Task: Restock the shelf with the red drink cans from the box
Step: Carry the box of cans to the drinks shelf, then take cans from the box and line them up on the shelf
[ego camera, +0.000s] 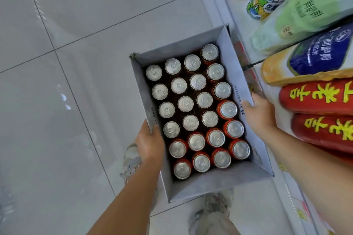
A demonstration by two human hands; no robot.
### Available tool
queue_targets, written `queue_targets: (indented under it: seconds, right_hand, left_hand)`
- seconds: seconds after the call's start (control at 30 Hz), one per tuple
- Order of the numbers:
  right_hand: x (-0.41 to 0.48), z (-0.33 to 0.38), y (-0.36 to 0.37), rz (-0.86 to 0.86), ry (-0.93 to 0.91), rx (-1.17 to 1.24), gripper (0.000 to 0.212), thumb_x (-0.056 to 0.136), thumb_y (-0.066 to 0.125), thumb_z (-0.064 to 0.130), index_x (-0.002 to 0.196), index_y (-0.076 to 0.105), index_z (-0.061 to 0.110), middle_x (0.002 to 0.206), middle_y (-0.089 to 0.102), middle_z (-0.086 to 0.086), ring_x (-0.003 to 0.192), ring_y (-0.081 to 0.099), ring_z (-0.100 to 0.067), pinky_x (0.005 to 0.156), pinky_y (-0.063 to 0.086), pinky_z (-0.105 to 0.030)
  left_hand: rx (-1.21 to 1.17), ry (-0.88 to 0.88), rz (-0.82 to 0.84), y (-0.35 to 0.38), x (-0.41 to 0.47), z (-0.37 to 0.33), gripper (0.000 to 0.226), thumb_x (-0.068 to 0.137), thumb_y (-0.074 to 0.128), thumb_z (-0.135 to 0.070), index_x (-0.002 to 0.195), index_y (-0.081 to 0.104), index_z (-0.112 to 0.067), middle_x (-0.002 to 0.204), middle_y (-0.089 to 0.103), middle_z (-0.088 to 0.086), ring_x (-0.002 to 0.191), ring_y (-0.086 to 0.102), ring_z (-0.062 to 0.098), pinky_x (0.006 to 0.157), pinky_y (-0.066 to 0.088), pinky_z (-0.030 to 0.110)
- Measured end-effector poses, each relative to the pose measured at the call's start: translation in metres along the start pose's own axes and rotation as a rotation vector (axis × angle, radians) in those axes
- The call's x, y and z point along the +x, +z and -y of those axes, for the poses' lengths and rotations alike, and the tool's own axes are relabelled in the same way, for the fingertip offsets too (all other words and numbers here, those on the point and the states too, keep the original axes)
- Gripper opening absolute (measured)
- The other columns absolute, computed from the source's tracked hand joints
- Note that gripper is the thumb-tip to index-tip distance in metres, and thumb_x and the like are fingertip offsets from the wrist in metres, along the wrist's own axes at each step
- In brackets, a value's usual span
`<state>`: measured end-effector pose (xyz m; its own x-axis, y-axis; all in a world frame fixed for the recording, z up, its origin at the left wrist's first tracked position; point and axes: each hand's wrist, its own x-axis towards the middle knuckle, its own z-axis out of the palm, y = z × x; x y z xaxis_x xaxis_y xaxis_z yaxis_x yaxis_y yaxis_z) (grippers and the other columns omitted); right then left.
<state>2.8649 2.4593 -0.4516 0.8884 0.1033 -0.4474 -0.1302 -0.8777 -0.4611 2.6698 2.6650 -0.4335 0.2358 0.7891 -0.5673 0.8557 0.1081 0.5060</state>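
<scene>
Head view, box [235,59] of red cans [228,109], left hand [150,144] and right hand [257,115] fingers gripping opposite walls

Both forearms are bare and reach forward and down. The left hand [150,143] grips the left wall of the box [210,183], thumb over the rim. The right hand [257,114] grips the right wall likewise, fingers hidden outside.

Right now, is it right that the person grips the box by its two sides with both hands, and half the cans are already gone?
Not quite: no cans are gone. The head view shows the red cans filling every place in the box, with no gaps. The rest holds: the left hand and the right hand grip its two sides.
</scene>
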Motion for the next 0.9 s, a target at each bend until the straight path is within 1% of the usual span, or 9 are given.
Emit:
queue_targets:
  seconds: [0.03, 0.1, 0.17, 0.4, 0.5, 0.6, 0.7, 0.8, 0.9]
  right_hand:
    - [0.002, -0.004, 0.003, -0.007, -0.009, -0.009, 0.022, 0.091, 0.057, 0.016, 0.069, 0.054, 0.021, 0.071, 0.054, -0.013, 0.076, 0.046, -0.024, 0.069, 0.038, -0.035]
    - [0.002, -0.011, 0.007, -0.014, -0.025, -0.029, 0.011, 0.091, 0.058, 0.016, 0.094, 0.067, 0.009, 0.089, 0.066, -0.019, 0.082, 0.055, -0.025, 0.074, 0.043, -0.036]
    - [0.005, -0.018, 0.011, -0.012, -0.028, -0.04, 0.024, 0.091, 0.058, 0.018, 0.111, 0.066, 0.01, 0.1, 0.069, -0.018, 0.093, 0.062, -0.032, 0.081, 0.049, -0.039]
    - [0.004, -0.023, 0.02, -0.02, -0.016, -0.002, 0.031, 0.092, 0.055, 0.02, 0.122, 0.062, 0.016, 0.113, 0.066, -0.015, 0.106, 0.06, -0.034, 0.093, 0.049, -0.044]
    - [0.005, -0.023, 0.023, 0.035, 0.05, -0.023, 0.038, 0.093, 0.052, 0.026, 0.129, 0.057, 0.013, 0.123, 0.062, -0.016, 0.114, 0.056, -0.034, 0.098, 0.046, -0.046]
    - [0.0, -0.01, 0.017, 0.081, 0.112, 0.013, 0.046, 0.088, 0.05, 0.035, 0.128, 0.055, 0.013, 0.125, 0.06, -0.015, 0.116, 0.055, -0.034, 0.099, 0.044, -0.044]
    - [-0.017, 0.007, 0.009, -0.091, -0.025, -0.073, 0.04, 0.09, 0.057, 0.015, 0.129, 0.054, 0.007, 0.129, 0.056, -0.017, 0.12, 0.05, -0.036, 0.1, 0.04, -0.041]
    - [-0.047, 0.028, 0.014, -0.247, -0.37, -0.181, 0.036, 0.085, 0.064, 0.008, 0.12, 0.059, 0.006, 0.117, 0.057, -0.017, 0.111, 0.05, -0.034, 0.097, 0.037, -0.037]
    - [-0.073, 0.038, 0.039, 0.024, -0.41, -0.086, 0.04, 0.084, 0.068, 0.011, 0.123, 0.058, 0.011, 0.116, 0.055, -0.009, 0.111, 0.051, -0.025, 0.094, 0.044, -0.032]
  left_hand:
    - [-0.014, -0.005, 0.001, 0.004, 0.0, 0.004, 0.019, 0.091, 0.046, -0.013, 0.097, 0.064, -0.017, 0.081, 0.064, 0.002, 0.075, 0.053, 0.023, 0.069, 0.041, 0.032]
    - [-0.035, -0.02, 0.004, 0.008, -0.003, 0.009, 0.016, 0.091, 0.046, -0.014, 0.092, 0.062, -0.018, 0.077, 0.064, 0.002, 0.068, 0.051, 0.019, 0.067, 0.044, 0.034]
    - [-0.04, -0.032, 0.001, 0.01, -0.005, 0.012, 0.014, 0.091, 0.047, -0.015, 0.091, 0.062, -0.018, 0.077, 0.064, -0.001, 0.068, 0.052, 0.016, 0.066, 0.043, 0.032]
    - [-0.018, -0.054, 0.111, 0.011, -0.002, 0.013, 0.02, 0.096, 0.049, -0.021, 0.114, 0.055, -0.019, 0.098, 0.068, 0.001, 0.089, 0.061, 0.023, 0.081, 0.05, 0.037]
    - [0.025, -0.05, 0.173, 0.006, 0.003, 0.013, 0.031, 0.096, 0.055, -0.023, 0.126, 0.05, -0.017, 0.109, 0.067, 0.003, 0.101, 0.062, 0.026, 0.088, 0.049, 0.036]
    - [-0.013, -0.042, 0.174, -0.001, 0.008, 0.007, 0.059, 0.09, 0.065, -0.026, 0.143, 0.038, -0.02, 0.127, 0.059, 0.0, 0.114, 0.058, 0.019, 0.098, 0.047, 0.037]
    - [0.103, 0.322, -0.027, -0.009, 0.008, -0.002, 0.067, 0.085, 0.072, -0.022, 0.142, 0.039, -0.016, 0.133, 0.05, 0.004, 0.122, 0.05, 0.021, 0.105, 0.044, 0.04]
    - [0.159, 0.681, -0.012, -0.005, -0.008, -0.012, 0.052, 0.083, 0.072, -0.013, 0.131, 0.053, -0.009, 0.122, 0.054, 0.008, 0.115, 0.049, 0.019, 0.102, 0.041, 0.028]
    - [0.131, 0.737, 0.13, 0.014, -0.032, -0.008, 0.052, 0.083, 0.072, -0.012, 0.131, 0.054, -0.008, 0.129, 0.052, 0.008, 0.122, 0.047, 0.019, 0.106, 0.038, 0.028]
